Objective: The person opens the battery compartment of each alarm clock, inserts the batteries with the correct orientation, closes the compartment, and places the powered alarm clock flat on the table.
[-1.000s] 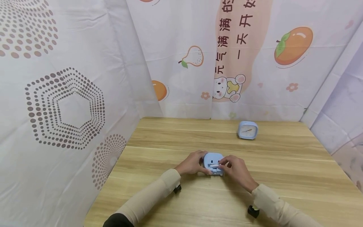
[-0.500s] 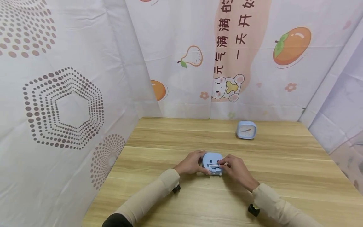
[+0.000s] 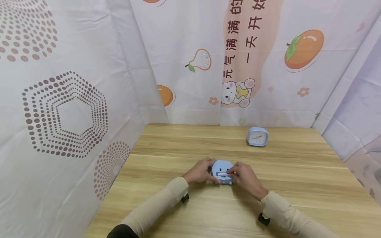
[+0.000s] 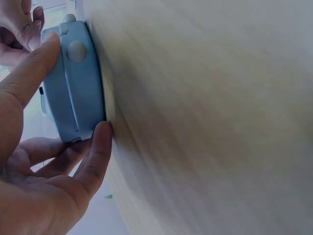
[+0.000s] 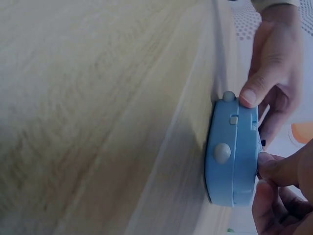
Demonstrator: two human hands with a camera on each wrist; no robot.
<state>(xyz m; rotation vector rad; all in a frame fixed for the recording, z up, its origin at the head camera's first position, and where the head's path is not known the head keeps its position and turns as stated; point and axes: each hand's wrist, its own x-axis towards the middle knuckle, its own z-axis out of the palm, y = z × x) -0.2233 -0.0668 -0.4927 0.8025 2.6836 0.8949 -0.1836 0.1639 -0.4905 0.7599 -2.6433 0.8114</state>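
Observation:
A light blue alarm clock (image 3: 221,164) lies face down on the wooden table, its back and battery slot upward. My left hand (image 3: 201,171) grips its left side, thumb on the near edge; in the left wrist view the fingers wrap the far side of the clock (image 4: 80,93). At the slot, my right hand (image 3: 246,177) pinches the right end of a small white battery (image 3: 221,174) between thumb and forefinger. The right wrist view shows these fingertips against the clock's back (image 5: 248,166), where the battery itself is hidden.
A second light blue clock (image 3: 257,137) stands upright near the back of the table (image 3: 178,142), its dial facing me. Printed white curtains (image 3: 184,82) hang behind the table and along its sides.
The battery, tilted a second ago, now lies flatter along the slot. My right fingers have shifted slightly with it; the left hand keeps its grip on the clock.

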